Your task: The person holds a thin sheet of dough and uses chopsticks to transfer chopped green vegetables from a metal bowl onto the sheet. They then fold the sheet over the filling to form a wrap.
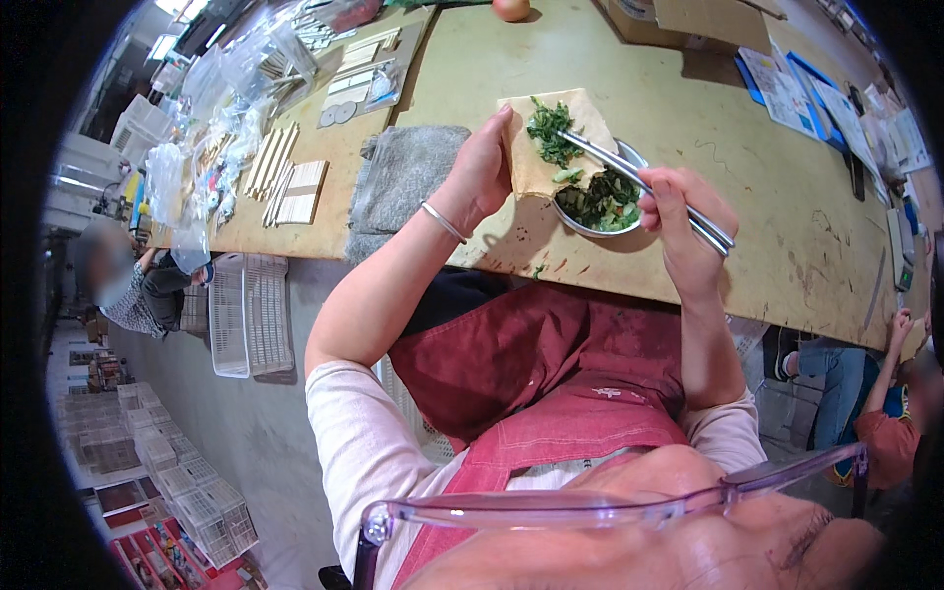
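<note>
My left hand holds up a pale flatbread by its left edge, the fingers mostly hidden behind it. Chopped cooked greens lie on the bread's face. In my right hand is a pair of metal chopsticks, their tips touching the greens on the bread. Partly behind the bread's lower right side, a metal bowl with more dark leafy greens stands on the table. Small green scraps lie by the table's near edge.
A folded grey towel lies left of my left hand. Further left are wooden strips and plastic bags. A cardboard box and a round reddish fruit sit at the back. White crates stand on the floor; other people are at both sides.
</note>
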`<state>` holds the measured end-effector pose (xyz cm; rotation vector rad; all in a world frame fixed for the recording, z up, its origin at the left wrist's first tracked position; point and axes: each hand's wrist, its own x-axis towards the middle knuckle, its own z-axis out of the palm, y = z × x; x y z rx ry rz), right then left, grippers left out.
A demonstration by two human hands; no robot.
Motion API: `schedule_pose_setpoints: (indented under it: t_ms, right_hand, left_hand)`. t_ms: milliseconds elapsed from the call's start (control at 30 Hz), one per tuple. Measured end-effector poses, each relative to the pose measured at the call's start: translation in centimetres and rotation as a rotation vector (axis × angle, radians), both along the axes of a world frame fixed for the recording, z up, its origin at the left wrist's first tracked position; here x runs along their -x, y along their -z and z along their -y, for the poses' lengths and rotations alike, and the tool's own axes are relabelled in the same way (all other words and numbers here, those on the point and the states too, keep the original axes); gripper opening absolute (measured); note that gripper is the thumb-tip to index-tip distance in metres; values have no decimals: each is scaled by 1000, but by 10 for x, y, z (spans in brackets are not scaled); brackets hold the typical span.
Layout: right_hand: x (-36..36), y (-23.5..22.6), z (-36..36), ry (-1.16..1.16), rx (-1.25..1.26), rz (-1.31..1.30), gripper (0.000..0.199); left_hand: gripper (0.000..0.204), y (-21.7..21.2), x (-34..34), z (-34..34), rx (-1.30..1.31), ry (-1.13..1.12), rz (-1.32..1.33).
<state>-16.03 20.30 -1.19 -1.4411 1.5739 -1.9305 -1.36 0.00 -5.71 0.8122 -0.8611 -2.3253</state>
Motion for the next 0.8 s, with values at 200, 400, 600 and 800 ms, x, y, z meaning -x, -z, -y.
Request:
schedule_pose_setpoints:
  t_ms: [200,400,600,800]
  right_hand:
    - [-4,-8,-16,-2,-77,15,24]
    - [5,-1,12,-2,-27,105,20]
    - [7,-3,-7,27,-107,138,25]
    - [17,-8,-30,154,-37,178,31]
  left_hand:
    - [45,1,-3,0,16,11,-27]
    - [45,0,-1,-1,34,138,-6]
    - [48,-6,-1,-3,-21,94,-25]
    - [44,-8,-3,6,0,-19,-86]
